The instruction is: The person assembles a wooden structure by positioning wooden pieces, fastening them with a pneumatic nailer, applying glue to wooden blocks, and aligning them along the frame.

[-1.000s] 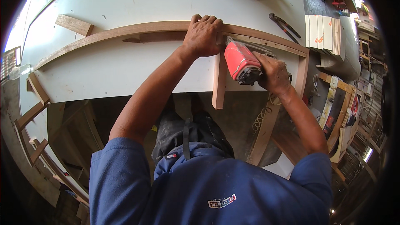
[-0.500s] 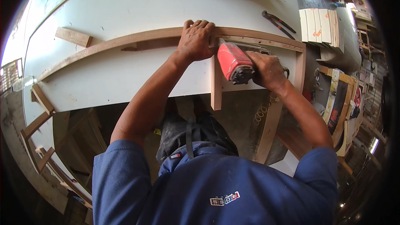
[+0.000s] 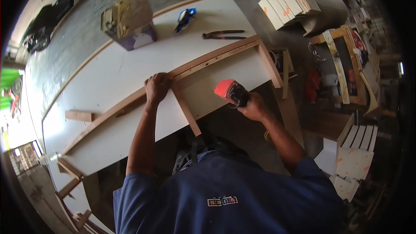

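My right hand [image 3: 255, 107] is wrapped round the grip of a red and black nail gun [image 3: 227, 90], held over the near side of the board, apart from the wood. My left hand [image 3: 157, 87] grips the long wooden rail [image 3: 216, 55] of a frame, fingers curled over its far edge. Just right of that hand, a short wooden crosspiece [image 3: 186, 110] meets the rail and juts toward me past the board's edge. Another short piece [image 3: 269, 65] closes the frame's right end. The frame lies on a large white board [image 3: 112, 71].
Pincers [image 3: 223, 34], a blue packet [image 3: 185, 20] and a worn carton [image 3: 130, 21] stand or lie beyond the frame. A loose wood block [image 3: 79, 115] is at the left. Stacked pale panels [image 3: 288, 2] sit at far right, a motorcycle [image 3: 52, 13] at far left.
The nail gun has come off the rail beside the crosspiece and moved back toward me. My left hand stays on the rail by the joint. The whole view has turned.
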The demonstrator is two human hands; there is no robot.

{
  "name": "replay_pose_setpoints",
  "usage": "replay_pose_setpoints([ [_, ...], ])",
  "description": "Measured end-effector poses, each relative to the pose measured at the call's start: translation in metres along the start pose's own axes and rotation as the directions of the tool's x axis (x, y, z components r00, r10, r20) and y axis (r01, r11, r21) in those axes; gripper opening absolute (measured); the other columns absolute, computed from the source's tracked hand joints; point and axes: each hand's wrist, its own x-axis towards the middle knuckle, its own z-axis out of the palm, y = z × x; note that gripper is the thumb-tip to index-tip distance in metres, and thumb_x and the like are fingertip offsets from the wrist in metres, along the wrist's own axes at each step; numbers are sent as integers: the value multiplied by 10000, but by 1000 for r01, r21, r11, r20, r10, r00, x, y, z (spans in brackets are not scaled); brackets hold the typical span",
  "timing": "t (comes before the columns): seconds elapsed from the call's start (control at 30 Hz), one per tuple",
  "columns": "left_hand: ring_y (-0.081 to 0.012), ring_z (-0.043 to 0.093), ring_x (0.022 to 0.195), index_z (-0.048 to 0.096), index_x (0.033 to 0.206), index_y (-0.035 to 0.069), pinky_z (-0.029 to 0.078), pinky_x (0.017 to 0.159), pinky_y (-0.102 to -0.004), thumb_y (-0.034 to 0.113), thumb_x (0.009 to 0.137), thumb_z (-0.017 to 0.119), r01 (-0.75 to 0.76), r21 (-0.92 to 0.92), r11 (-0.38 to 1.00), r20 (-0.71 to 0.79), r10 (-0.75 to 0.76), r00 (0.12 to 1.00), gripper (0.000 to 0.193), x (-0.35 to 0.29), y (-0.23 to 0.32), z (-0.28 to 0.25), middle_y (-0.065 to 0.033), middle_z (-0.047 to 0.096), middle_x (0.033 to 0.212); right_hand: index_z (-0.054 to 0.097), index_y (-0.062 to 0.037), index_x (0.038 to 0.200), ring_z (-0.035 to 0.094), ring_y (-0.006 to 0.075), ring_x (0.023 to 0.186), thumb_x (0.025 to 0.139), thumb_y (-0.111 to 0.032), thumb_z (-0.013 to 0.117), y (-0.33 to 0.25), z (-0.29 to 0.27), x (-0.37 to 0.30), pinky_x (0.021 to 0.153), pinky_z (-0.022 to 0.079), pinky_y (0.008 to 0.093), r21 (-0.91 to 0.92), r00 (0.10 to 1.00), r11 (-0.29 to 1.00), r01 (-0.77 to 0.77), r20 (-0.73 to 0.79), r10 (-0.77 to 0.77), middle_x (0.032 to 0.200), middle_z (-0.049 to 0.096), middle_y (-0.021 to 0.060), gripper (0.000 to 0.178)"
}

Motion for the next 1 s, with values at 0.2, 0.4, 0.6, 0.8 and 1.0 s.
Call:
replay_pose_setpoints([
  [0.2, -321, 716, 985, 769, 1043, 146, 538, 890, -449, 346, 954, 653, 93, -36, 995, 43, -92, 995, 248, 8, -3, 2, -97, 759, 1032, 676, -34, 984, 622, 137, 544, 803, -90, 787, 71, -42, -20, 522, 508, 337, 520, 868, 696, -496, 263, 422, 712, 663, 48, 219],
  [0.4, -352, 714, 1011, 777, 1064, 148, 550, 888, -467, 467, 965, 630, 149, 105, 983, 25, -152, 988, 366, 8, 6, -4, -113, 758, 1083, 641, -52, 972, 554, 149, 500, 830, -95, 791, 122, -46, 4, 510, 470, 316, 722, 788, 348, -598, 450, 421, 656, 576, 33, 212],
  [0.6, -359, 702, 1046, 758, 1118, 161, 539, 929, -480, 494, 904, 691, 224, 286, 932, 87, -258, 962, 402, 5, 19, -12, -120, 757, 1088, 640, -64, 986, 533, 125, 498, 855, -101, 794, 154, -24, 35, 501, 458, 313, 786, 807, 210, -582, 525, 270, 643, 556, 14, 205],
  [0.8, -387, 669, 1118, 682, 1263, 23, 526, 978, -459, 490, 840, 763, 50, 190, 981, 62, -63, 996, 635, 31, 62, 17, -227, 719, 1129, 636, -84, 869, 563, 133, 475, 833, -125, 827, 165, -21, 49, 504, 522, 333, 783, 791, 166, -599, 547, 275, 624, 576, 20, 199],
  [1.0, -377, 687, 980, 725, 1039, 80, 528, 868, -482, 507, 799, 796, -94, 215, 972, 122, 69, 990, 495, 58, 108, 52, -164, 728, 981, 631, -64, 897, 567, 145, 467, 814, -98, 836, 182, -1, 58, 510, 541, 355, 754, 742, 112, -647, 589, 320, 625, 576, 22, 224],
])
